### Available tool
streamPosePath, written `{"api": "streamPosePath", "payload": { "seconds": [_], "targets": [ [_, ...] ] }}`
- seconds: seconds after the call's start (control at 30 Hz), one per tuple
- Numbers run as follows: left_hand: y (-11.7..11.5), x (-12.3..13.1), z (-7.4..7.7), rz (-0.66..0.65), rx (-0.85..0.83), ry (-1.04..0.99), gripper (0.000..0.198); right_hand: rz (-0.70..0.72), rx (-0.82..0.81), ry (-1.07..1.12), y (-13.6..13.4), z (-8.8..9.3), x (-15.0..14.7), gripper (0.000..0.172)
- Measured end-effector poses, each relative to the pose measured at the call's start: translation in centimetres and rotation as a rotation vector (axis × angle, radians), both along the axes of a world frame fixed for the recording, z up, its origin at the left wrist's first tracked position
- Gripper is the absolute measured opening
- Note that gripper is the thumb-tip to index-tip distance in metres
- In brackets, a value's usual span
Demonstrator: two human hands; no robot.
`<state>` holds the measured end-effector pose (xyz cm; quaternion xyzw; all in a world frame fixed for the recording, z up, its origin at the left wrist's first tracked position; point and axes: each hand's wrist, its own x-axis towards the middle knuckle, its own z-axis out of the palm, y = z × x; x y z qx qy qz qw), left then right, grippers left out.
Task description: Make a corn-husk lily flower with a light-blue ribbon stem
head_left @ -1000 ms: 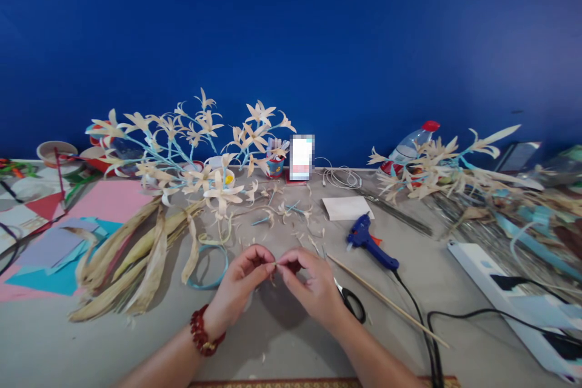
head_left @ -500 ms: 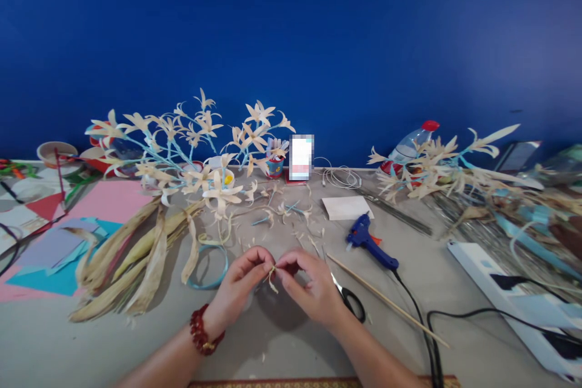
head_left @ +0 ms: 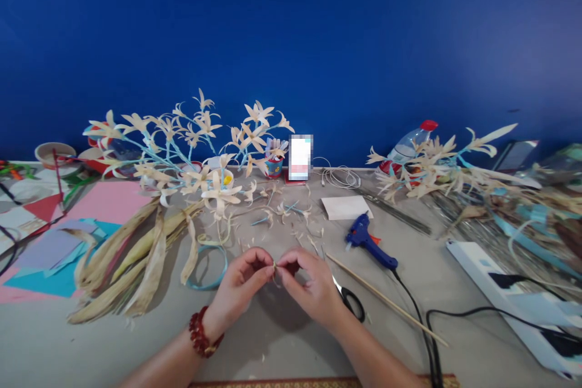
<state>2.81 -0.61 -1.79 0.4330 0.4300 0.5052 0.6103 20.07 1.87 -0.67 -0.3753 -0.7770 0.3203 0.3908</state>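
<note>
My left hand (head_left: 249, 274) and my right hand (head_left: 309, 282) meet at the fingertips low in the middle of the view. Both are closed in a pinch on a small, thin strip of pale dried husk (head_left: 274, 267), mostly hidden by the fingers. Scissors (head_left: 352, 303) with black handles lie partly behind my right hand. By my left hand rests a coil of light blue tape (head_left: 210, 282). Small blue-stemmed husk pieces (head_left: 287, 211) are scattered on the table beyond both hands.
Dried corn husks (head_left: 152, 276) and coloured paper (head_left: 54, 254) lie left. Husk flowers (head_left: 220, 191) stand behind. To the right are a wooden stick (head_left: 386, 297), a blue glue gun (head_left: 370, 245) with its cord, a white power strip (head_left: 491, 291) and a bottle (head_left: 409, 145).
The tail of the husk strip hung below my fingertips before; now it is mostly out of sight between them. Both hands stay almost in place.
</note>
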Motion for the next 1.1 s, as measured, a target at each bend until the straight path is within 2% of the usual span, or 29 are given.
{"api": "streamPosePath", "payload": {
  "seconds": [0.17,0.73,0.93,1.1],
  "targets": [
    [-0.06,0.07,0.20,-0.001,0.008,0.002,0.018,0.021,-0.002,0.015,0.07,0.15,0.05,0.014],
    [0.01,0.20,0.05,0.043,0.007,-0.030,0.016,0.004,-0.001,-0.044,0.05,0.08,-0.04,0.009],
    [-0.13,0.13,0.13,0.031,0.052,-0.011,0.012,0.008,0.019,-0.041,0.03,0.20,-0.10,0.009],
    [-0.15,0.26,0.20,0.047,0.140,0.054,0.015,0.009,0.012,-0.036,0.01,-0.19,-0.17,0.008]
  ]
}}
